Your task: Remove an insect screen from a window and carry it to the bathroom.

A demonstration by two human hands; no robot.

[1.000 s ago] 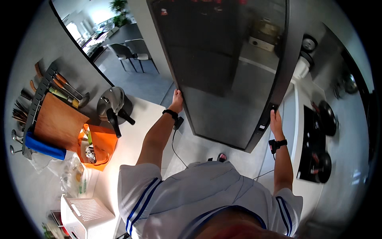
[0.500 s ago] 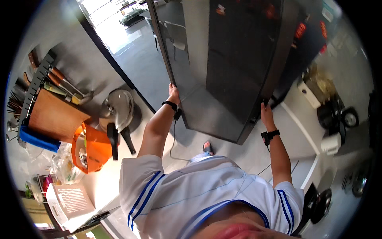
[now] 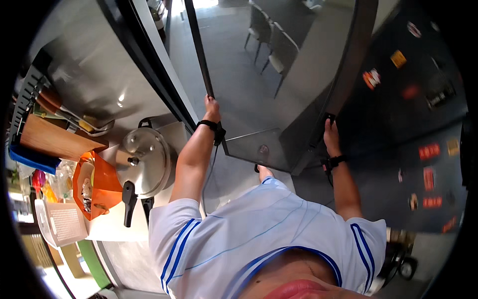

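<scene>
A large clear glass panel (image 3: 251, 142) in a dark frame stands upright in front of me, its lower end toward my feet. My left hand (image 3: 212, 108) is wrapped round the thin left frame edge. On the thicker right side of the frame, my right hand (image 3: 331, 135) is closed, its thumb near the frame's edge and part of its fingers hidden. Both wrists wear black straps with cables. Through the glass, chairs (image 3: 284, 52) and the grey floor show.
Close on my right is a dark upright surface (image 3: 393, 149) dotted with magnets or stickers. Along the left counter are a pressure cooker (image 3: 147, 157), an orange bag (image 3: 107, 192), a white basket (image 3: 62, 222) and a wooden board (image 3: 59, 142). A dark door frame (image 3: 149, 65) rises at the upper left.
I have turned and moved with the panel still between my hands. The dark surface now fills the right side, and the door frame and pressure cooker look closer. Both hands keep their hold.
</scene>
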